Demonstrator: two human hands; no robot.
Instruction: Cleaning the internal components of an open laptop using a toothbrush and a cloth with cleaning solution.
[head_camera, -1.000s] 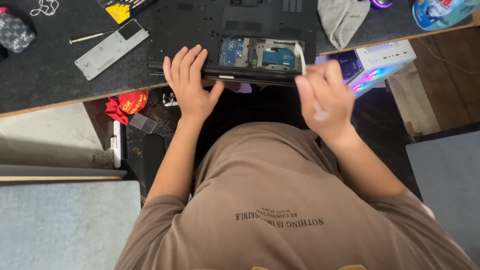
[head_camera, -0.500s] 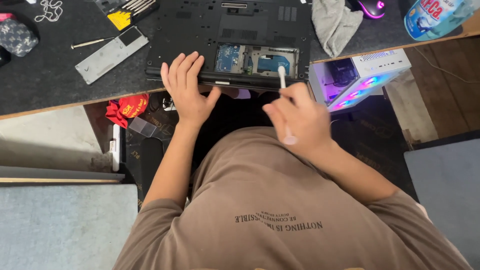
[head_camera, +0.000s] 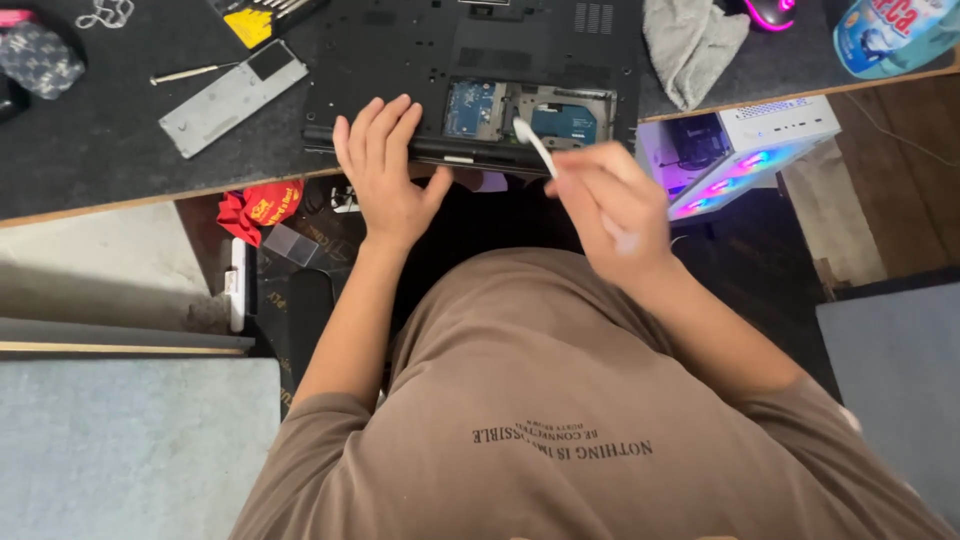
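Observation:
A black laptop (head_camera: 420, 55) lies upside down on the dark desk mat, its bottom hatch open over blue circuit boards (head_camera: 470, 106). My left hand (head_camera: 385, 170) rests flat on the laptop's near edge, fingers spread. In my right hand (head_camera: 605, 200) I hold a thin white swab-like stick (head_camera: 533, 145), whose tip points at the open compartment (head_camera: 555, 110). The hand hovers just in front of the desk edge.
A grey cover plate (head_camera: 232, 98), a screwdriver (head_camera: 190, 72) and a yellow bit set (head_camera: 255, 22) lie left of the laptop. A grey cloth (head_camera: 690, 45), a lit mouse (head_camera: 768, 12) and a blue bottle (head_camera: 890, 35) are at the right. A glowing white computer case (head_camera: 745, 150) stands below the desk.
My right hand has moved left and up from beside the computer case toward the open compartment, carrying the white stick. My left hand has stayed on the laptop.

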